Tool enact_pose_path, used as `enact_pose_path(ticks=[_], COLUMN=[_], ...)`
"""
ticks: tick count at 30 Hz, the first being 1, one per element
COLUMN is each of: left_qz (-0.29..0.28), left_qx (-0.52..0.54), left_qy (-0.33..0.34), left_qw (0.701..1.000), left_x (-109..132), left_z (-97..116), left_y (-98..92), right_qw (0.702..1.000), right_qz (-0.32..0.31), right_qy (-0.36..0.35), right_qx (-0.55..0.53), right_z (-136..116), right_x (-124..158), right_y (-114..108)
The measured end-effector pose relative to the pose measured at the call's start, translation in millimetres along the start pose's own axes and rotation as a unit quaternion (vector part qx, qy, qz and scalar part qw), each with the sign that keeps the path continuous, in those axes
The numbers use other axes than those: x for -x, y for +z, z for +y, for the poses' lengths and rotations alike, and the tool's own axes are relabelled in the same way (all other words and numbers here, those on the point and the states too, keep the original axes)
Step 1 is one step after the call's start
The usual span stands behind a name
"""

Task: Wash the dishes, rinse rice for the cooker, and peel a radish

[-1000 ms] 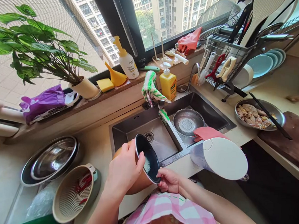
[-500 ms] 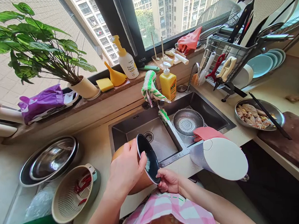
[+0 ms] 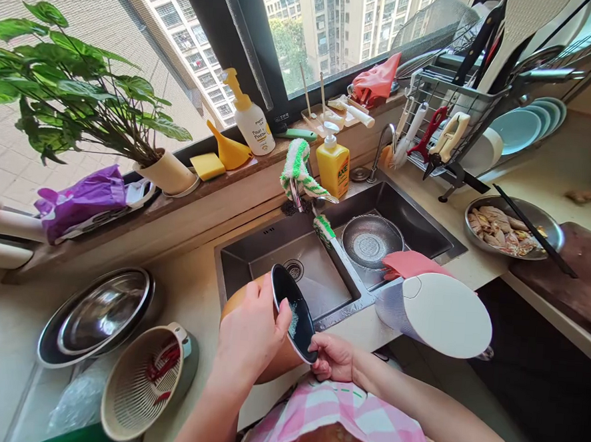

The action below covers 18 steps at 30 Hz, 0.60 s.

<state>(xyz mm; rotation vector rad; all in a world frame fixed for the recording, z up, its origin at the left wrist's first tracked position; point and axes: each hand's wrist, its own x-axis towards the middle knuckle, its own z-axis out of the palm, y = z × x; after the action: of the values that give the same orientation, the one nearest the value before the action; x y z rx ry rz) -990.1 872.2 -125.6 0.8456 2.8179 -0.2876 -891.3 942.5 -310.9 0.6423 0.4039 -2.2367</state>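
kitchen counter, front edge of the steel sink (image 3: 439,242). left hand (image 3: 248,335) clamps the tilted rice-cooker pot (image 3: 297,318) at its rim, right hand (image 3: 334,357) pinches the low edge. wet, slick, likely weighty; keep hold of the rim.

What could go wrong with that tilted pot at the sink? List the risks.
1. The pot, orange outside and dark inside, is tipped steeply over the sink edge with wet white grains near its rim; they might spill out toward the drain.
2. The right hand pinches only the lower rim while the left hand covers the side; a wet pot could slip.
3. The white-lidded container overhangs the counter edge nearby and might be knocked off.
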Motion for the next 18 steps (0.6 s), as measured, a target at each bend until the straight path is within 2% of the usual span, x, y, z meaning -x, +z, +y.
enact_pose_path(ticks=[7, 11, 15, 17, 18], left_qz=[-0.006, 0.016, 0.078, 0.068, 0.04], left_qx=[0.008, 0.07, 0.229, 0.342, 0.403], left_qy=[-0.006, -0.013, -0.021, -0.041, -0.065], left_qw=[1.0, 0.997, 0.97, 0.936, 0.912], left_x=[-0.9, 2.1, 3.7, 2.9, 2.4], left_z=[1.5, -8.8, -34.9, -46.9, -51.2], left_y=[-1.2, 4.6, 31.8, 52.5, 63.6], right_qw=[1.0, 0.995, 0.956, 0.929, 0.918], right_qz=[0.007, 0.047, 0.176, 0.229, 0.245], right_qy=[-0.013, -0.091, -0.23, -0.275, -0.29], right_qx=[-0.013, -0.003, 0.046, 0.093, 0.116], right_z=[-0.2, 2.4, 1.7, -2.0, -4.9], right_x=[1.0, 0.4, 5.2, 11.6, 15.7], right_y=[0.5, 2.2, 3.8, 4.7, 5.7])
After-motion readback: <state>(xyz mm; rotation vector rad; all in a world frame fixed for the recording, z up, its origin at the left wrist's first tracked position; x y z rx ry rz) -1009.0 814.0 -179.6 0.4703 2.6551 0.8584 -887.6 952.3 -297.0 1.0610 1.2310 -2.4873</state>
